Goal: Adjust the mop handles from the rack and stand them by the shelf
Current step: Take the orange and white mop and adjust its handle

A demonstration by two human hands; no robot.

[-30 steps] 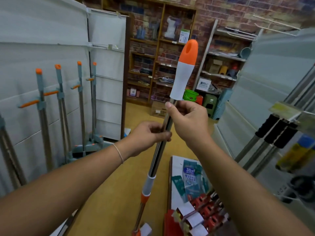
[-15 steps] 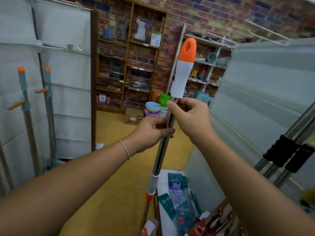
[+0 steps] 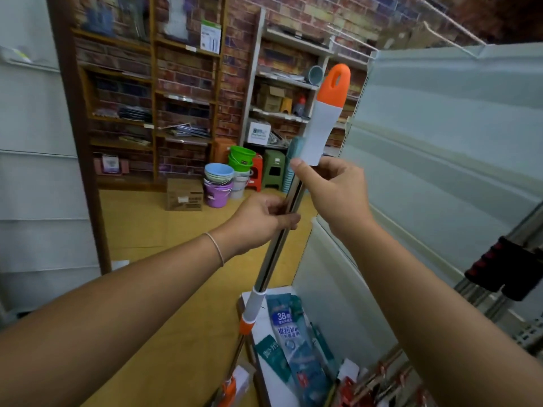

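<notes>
A shop aisle with a yellow floor (image 3: pixel 152 230) ran toward a brick back wall lined with wooden shelving (image 3: pixel 152 92). In the middle of the view the left hand (image 3: pixel 258 220) was curled round the steel shaft of the mop handle (image 3: pixel 276 248), thumb lying across the front of the tube. Just above it the right hand (image 3: pixel 332 192) gripped the same shaft directly under the white grip sleeve, thumb pointing up against the sleeve's lower edge. The handle stood tilted, its orange cap with a hanging slot leaning to the upper right, its white-and-orange collar low near the floor. A thin band circled the left wrist. To the right stood a pale grey shelf panel (image 3: pixel 440 148), with black-gripped poles (image 3: pixel 505 268) at its far edge. Beyond the hands, stacked plastic buckets (image 3: pixel 219 183) and a cardboard box (image 3: pixel 184 194) sat on the floor. Packaged goods (image 3: pixel 296 342) lay on a low ledge beside the handle's lower end.
</notes>
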